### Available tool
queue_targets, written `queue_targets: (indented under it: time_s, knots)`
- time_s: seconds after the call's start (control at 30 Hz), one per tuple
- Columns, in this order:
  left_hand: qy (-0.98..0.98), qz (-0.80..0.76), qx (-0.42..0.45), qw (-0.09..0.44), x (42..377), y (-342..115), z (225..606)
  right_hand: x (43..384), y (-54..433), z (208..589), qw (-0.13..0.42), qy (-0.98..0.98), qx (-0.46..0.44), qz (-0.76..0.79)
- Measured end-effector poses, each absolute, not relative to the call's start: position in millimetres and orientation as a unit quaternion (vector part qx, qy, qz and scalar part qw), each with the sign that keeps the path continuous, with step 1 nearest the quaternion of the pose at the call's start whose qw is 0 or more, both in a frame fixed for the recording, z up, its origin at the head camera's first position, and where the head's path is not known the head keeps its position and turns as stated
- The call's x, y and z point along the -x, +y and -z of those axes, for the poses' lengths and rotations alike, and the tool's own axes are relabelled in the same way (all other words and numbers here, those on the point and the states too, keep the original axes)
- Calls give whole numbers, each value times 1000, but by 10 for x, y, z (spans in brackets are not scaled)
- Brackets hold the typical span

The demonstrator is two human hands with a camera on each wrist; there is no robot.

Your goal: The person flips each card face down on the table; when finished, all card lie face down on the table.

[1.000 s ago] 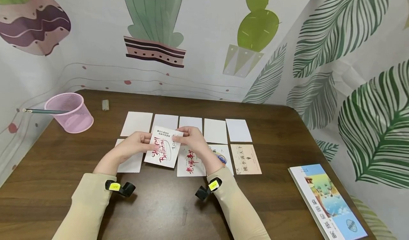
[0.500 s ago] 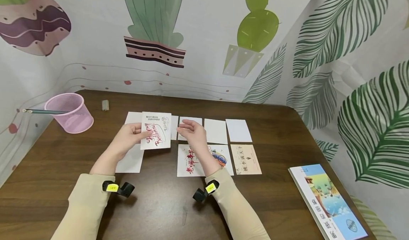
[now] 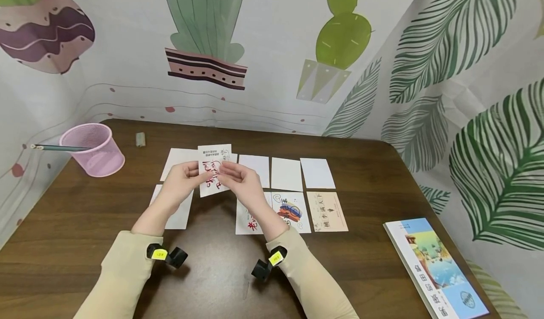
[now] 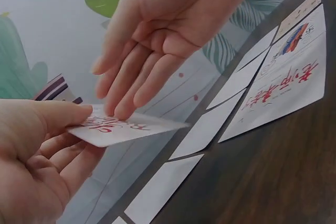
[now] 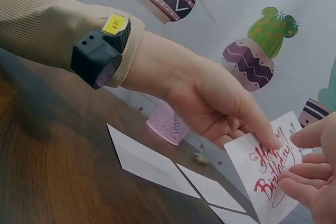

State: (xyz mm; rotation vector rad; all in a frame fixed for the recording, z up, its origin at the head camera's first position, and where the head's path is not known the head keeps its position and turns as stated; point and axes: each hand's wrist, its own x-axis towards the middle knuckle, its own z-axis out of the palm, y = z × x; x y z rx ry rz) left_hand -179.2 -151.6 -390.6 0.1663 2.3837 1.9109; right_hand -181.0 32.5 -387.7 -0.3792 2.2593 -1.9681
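A white greeting card with red "Happy Birthday" lettering is raised above the table, overlapping the back row of cards in the head view. My left hand pinches its left edge, thumb on the printed face and fingers behind, as the left wrist view shows. Over that same face lie the extended fingers of my right hand, fingertips right at the lettering. Below my right wrist, partly covered, is a card with red characters. Beside it lie a card with a colourful drawing and a beige card.
White blank-faced cards form a back row, including one at its right end; another white card lies front left. A pink mesh pen holder with pencils and a small eraser stand back left. A book lies right.
My right hand left the card's right edge, then came back over its face with fingers extended. The card, held by my left hand, moved left and up, then slightly right.
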Motion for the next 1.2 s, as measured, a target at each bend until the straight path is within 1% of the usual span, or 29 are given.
queue_targets:
  time_s: [0.23, 0.43, 0.57, 0.67, 0.83, 1.0, 1.07, 1.2]
  knots:
    - [782, -619, -62, 45, 1770, -1460, 3899, 1784, 308, 3842, 67, 751, 138, 642]
    - [783, -614, -86, 51, 1732, -1428, 3843, 1772, 307, 3821, 38, 772, 154, 616]
    - [780, -617, -97, 41, 1722, -1404, 3817, 1772, 313, 3813, 14, 779, 135, 612]
    - [785, -609, -109, 40, 1722, -1384, 3809, 1787, 329, 3820, 9, 782, 106, 614]
    - [795, -595, -112, 44, 1747, -1388, 3831, 1832, 370, 3827, 23, 774, 59, 630]
    - [788, -606, -99, 48, 1776, -1479, 3854, 1899, 432, 3852, 43, 760, 31, 648]
    - [782, -616, -81, 38, 1786, -1539, 3864, 1925, 459, 3874, 58, 753, 23, 656]
    - [793, -608, -19, 17, 1788, -1672, 3883, 1956, 483, 3927, 96, 751, 14, 653]
